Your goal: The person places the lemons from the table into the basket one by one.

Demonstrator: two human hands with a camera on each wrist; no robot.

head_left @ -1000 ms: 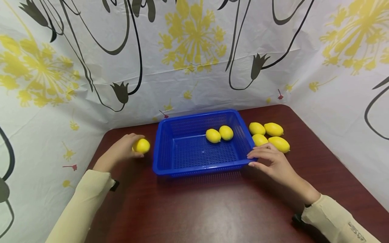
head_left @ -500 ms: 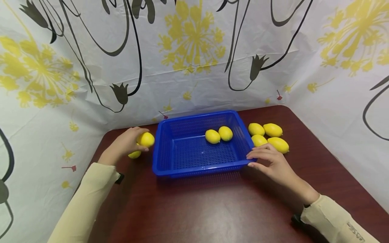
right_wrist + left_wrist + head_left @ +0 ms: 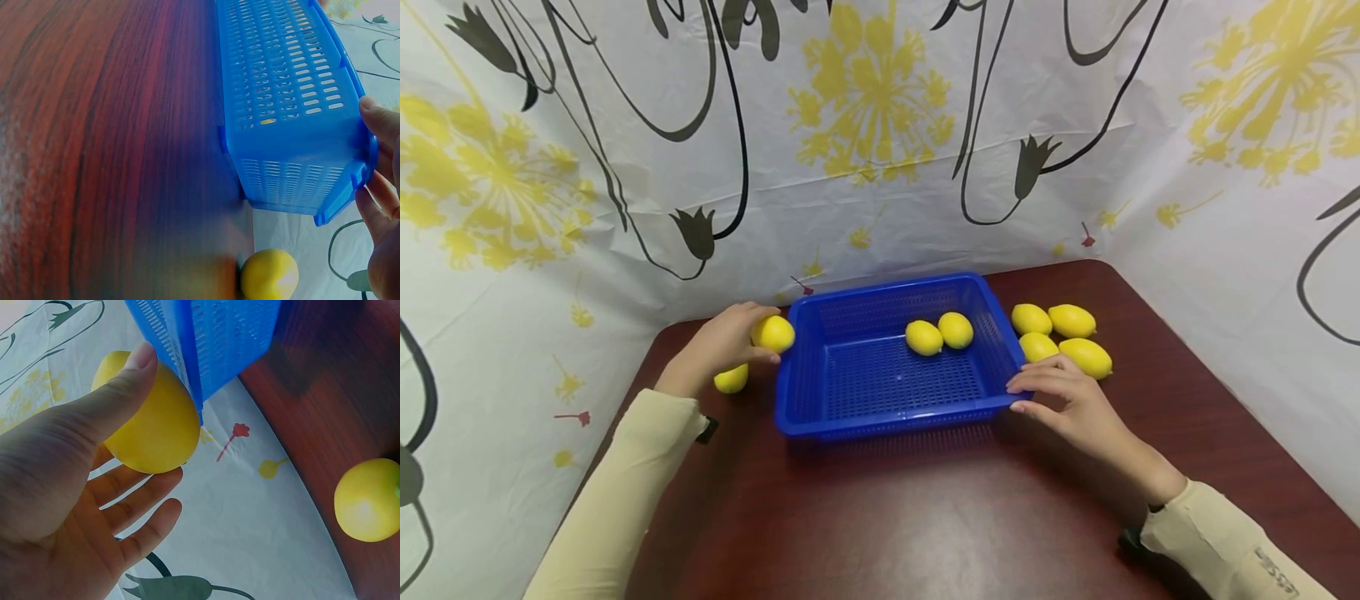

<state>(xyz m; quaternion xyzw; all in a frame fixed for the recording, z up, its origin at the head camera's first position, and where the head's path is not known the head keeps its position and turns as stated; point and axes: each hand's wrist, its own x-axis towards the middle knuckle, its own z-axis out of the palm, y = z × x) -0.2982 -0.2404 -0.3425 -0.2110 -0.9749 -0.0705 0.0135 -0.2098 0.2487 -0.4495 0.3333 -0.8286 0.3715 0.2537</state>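
Note:
My left hand [image 3: 721, 346] pinches a lemon [image 3: 773, 333] between thumb and fingers, up beside the left rim of a blue plastic basket [image 3: 902, 414]. In the left wrist view the held lemon [image 3: 153, 425] appears right against the basket's edge; whether they touch I cannot tell. Below that hand another lemon [image 3: 732, 380] lies on the table. Two lemons sit together inside the basket, the left one [image 3: 923, 337] beside the right one [image 3: 956, 330]. At the basket's near right corner, my right hand [image 3: 1078, 404] grips the rim with thumb and fingertips, also plain in the right wrist view.
Several lemons [image 3: 1086, 357] lie grouped on the dark red wooden table [image 3: 880, 517], just right of the basket. A white cloth with printed flowers [image 3: 872, 225] hangs behind and along both sides of the table.
My left hand has lifted its lemon and carried it right and upward to the basket's left rim. The lemon left on the table has come into sight. The right hand stays on the rim.

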